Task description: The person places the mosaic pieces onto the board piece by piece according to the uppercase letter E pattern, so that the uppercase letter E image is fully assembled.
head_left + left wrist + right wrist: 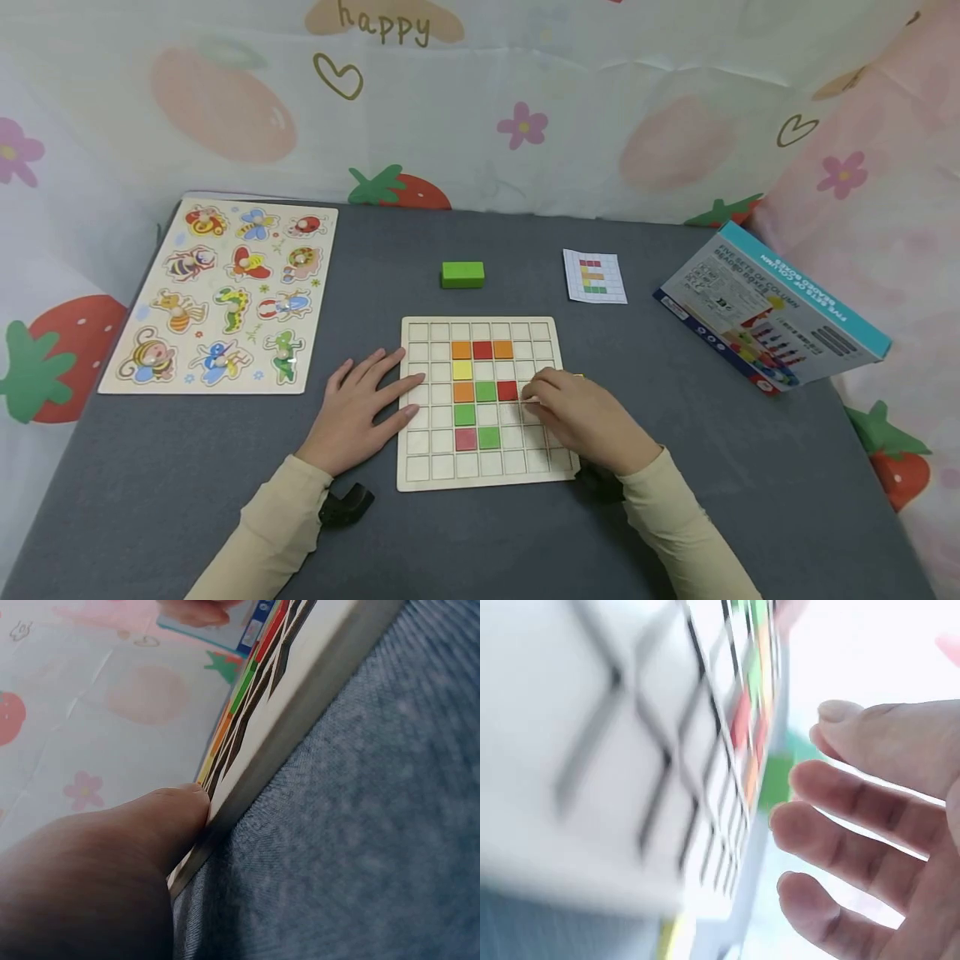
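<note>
A pale grid board point(517, 468) lies on the table, with orange, red, yellow, green and pink squares in some of its cells. My left hand point(365, 414) rests at its left edge, fingers spread. In the left wrist view the thumb point(161, 821) touches the board's edge. Over the right side of the board is my right hand point(588, 421), near a red square point(507, 391). The right wrist view shows its fingers point(840, 844) loosely bent, with nothing held between them. A yellow piece point(667, 939) shows beyond the board's edge, mostly hidden by the hand in the head view.
Behind the board lie a green block point(462, 275) and a small card point(596, 277) with a coloured grid pattern. An animal picture board point(217, 312) lies at the left. A blue and white box point(772, 308) stands at the right. A printed curtain point(570, 75) hangs behind the table.
</note>
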Motion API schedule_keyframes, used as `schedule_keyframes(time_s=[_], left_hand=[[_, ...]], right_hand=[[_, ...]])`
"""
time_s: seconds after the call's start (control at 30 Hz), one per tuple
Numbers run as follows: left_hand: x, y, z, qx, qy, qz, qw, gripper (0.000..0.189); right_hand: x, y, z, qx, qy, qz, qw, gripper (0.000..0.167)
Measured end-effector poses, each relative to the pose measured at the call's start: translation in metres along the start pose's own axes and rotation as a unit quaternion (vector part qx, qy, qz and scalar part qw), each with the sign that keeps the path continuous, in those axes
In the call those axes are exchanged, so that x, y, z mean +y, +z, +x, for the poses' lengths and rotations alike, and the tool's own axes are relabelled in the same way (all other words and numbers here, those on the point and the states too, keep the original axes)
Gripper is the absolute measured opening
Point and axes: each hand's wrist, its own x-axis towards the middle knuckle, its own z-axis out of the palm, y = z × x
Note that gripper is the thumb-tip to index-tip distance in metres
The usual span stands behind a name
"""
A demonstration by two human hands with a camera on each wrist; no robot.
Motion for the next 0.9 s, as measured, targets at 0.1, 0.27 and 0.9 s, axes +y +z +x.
schedule_keyframes(time_s=[0.1, 0.27, 0.9], left_hand=[[0.001, -0.001, 0.0, -0.001, -0.002, 0.0, 1.0, 0.046], [0.0, 0.0, 0.0, -0.002, -0.001, 0.0, 1.0, 0.046], [0.0, 0.0, 0.0, -0.002, -0.002, -0.001, 1.0, 0.046]], right_hand=[[0.018, -0.009, -0.007, 0.0, 0.04, -0.005, 0.9992, 0.021], [0.042, -0.009, -0.023, -0.011, 0.088, -0.005, 0.996, 0.028], [0.059, -0.003, -0.026, -0.051, 0.139, 0.001, 0.989, 0.027]])
